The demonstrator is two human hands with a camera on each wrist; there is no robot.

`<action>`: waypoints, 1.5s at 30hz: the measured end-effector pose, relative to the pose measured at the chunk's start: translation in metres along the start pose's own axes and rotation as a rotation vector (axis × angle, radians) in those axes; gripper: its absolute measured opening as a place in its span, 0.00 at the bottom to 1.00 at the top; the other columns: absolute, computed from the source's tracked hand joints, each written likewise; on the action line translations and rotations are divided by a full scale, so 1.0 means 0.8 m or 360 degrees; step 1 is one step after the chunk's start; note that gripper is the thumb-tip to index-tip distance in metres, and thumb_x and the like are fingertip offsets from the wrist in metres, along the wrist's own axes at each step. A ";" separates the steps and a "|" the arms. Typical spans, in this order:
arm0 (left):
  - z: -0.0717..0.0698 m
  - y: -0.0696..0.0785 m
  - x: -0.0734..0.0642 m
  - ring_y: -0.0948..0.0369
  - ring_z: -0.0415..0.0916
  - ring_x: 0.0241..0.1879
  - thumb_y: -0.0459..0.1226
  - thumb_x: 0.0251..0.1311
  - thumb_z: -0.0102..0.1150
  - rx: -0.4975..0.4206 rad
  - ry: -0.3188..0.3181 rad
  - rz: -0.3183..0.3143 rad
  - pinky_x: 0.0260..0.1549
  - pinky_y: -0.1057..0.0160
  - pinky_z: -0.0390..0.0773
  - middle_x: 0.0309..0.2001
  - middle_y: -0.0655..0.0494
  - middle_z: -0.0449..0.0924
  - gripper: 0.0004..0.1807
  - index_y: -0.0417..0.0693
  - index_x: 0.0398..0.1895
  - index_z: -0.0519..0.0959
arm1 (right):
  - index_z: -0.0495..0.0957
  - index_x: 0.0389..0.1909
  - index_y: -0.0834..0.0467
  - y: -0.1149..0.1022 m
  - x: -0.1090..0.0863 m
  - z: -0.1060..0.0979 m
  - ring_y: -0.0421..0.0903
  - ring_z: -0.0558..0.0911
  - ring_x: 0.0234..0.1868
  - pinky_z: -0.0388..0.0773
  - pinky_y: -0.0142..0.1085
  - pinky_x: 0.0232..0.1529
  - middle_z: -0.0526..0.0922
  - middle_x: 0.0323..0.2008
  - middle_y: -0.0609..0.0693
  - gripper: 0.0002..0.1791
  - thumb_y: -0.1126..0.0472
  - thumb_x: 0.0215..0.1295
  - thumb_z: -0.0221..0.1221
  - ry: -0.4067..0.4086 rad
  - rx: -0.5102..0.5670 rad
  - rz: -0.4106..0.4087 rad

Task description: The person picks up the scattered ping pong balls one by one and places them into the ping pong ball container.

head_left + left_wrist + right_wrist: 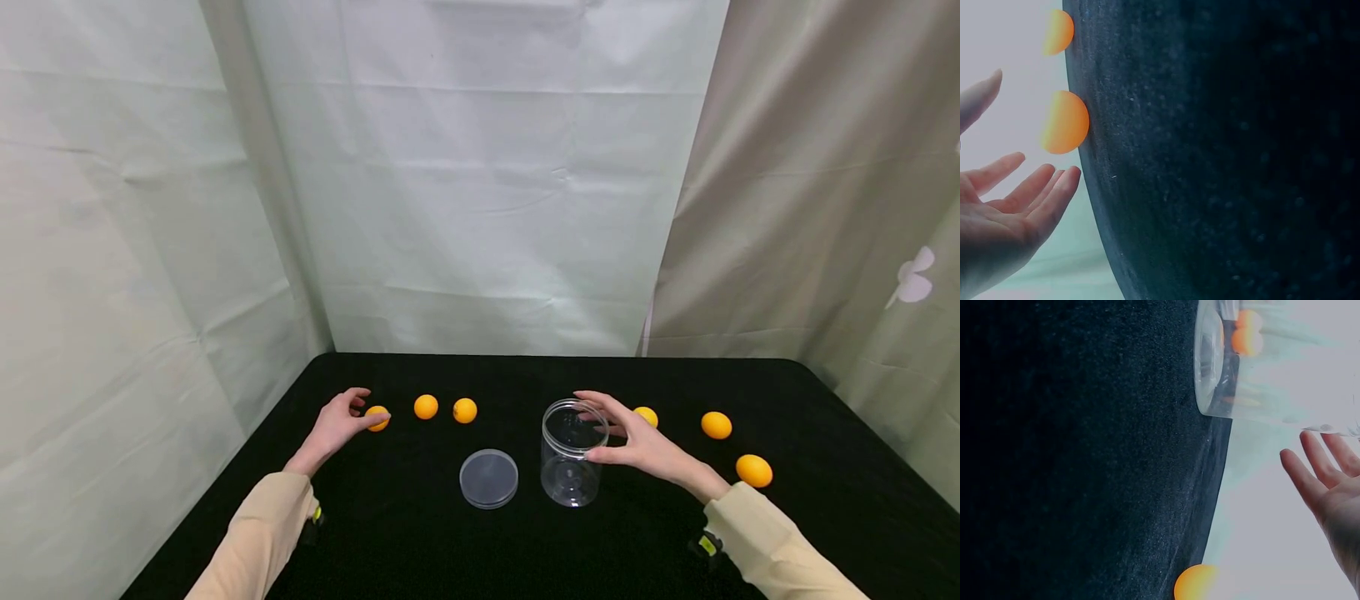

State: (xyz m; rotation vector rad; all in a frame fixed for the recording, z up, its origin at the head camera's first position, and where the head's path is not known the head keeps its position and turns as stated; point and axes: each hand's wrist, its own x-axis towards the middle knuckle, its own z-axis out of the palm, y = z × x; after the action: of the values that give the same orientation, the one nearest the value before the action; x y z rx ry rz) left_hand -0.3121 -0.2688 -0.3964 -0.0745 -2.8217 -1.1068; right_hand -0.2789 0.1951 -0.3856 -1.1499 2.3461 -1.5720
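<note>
My left hand [336, 423] reaches around an orange ping-pong ball [379, 419] at the table's left, thumb in front of it in the head view. In the left wrist view, its fingers [1054, 203] are spread, with a gap between them and the nearer ball [1067, 123]. A clear, upright plastic jar [572, 479] stands open on the table. My right hand [641, 443] is at its rim, thumb on the near side and fingers behind. In the right wrist view these fingers [1310, 475] are extended beside the jar wall [1260, 415].
A round translucent lid [489, 478] lies left of the jar. Two orange balls [426, 407] sit between the left hand and the jar. Three more [716, 425] lie to the right, one partly behind the right hand. Pale curtains [480, 208] hang around the black table [420, 533].
</note>
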 end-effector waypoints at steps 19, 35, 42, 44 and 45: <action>0.005 -0.010 0.012 0.50 0.68 0.38 0.42 0.50 0.65 0.0040 -0.0029 0.0048 0.34 0.53 0.72 0.43 0.39 0.70 0.31 0.32 0.52 0.66 | 0.52 0.65 0.65 -0.026 0.003 0.008 0.63 0.63 0.56 0.62 0.57 0.50 0.57 0.61 0.65 0.35 0.74 0.56 0.55 -0.0008 0.0088 -0.0008; 0.010 -0.011 0.013 0.52 0.67 0.35 0.37 0.50 0.64 0.0066 -0.0055 0.0091 0.35 0.54 0.71 0.40 0.42 0.70 0.25 0.30 0.48 0.69 | 0.53 0.64 0.60 0.008 0.006 0.008 0.60 0.63 0.56 0.62 0.53 0.52 0.60 0.59 0.61 0.35 0.66 0.57 0.57 -0.0019 0.0218 -0.0006; 0.012 -0.012 0.013 0.53 0.67 0.33 0.37 0.50 0.64 0.0061 -0.0077 0.0046 0.34 0.54 0.71 0.39 0.42 0.70 0.25 0.30 0.47 0.70 | 0.54 0.64 0.59 0.010 0.007 0.010 0.58 0.63 0.56 0.63 0.54 0.52 0.60 0.59 0.60 0.34 0.67 0.57 0.57 -0.0018 0.0206 -0.0010; 0.013 -0.010 0.013 0.53 0.67 0.33 0.37 0.51 0.64 0.0050 -0.0081 0.0038 0.34 0.54 0.71 0.38 0.43 0.71 0.24 0.30 0.47 0.70 | 0.54 0.64 0.59 0.011 0.007 0.009 0.58 0.63 0.56 0.63 0.53 0.52 0.61 0.59 0.61 0.34 0.67 0.57 0.57 -0.0007 0.0201 -0.0008; 0.013 -0.010 0.014 0.53 0.67 0.32 0.37 0.51 0.64 0.0048 -0.0083 0.0035 0.34 0.55 0.71 0.38 0.43 0.71 0.24 0.30 0.47 0.70 | 0.54 0.64 0.58 0.011 0.006 0.009 0.57 0.64 0.56 0.64 0.52 0.52 0.61 0.59 0.61 0.34 0.68 0.57 0.56 0.0001 0.0194 -0.0007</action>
State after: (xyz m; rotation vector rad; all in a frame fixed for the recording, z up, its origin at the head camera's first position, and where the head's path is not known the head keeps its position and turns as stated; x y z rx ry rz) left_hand -0.3251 -0.2674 -0.4080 -0.1331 -2.8755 -1.0727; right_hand -0.2839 0.1880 -0.3948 -1.1288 2.2144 -1.6910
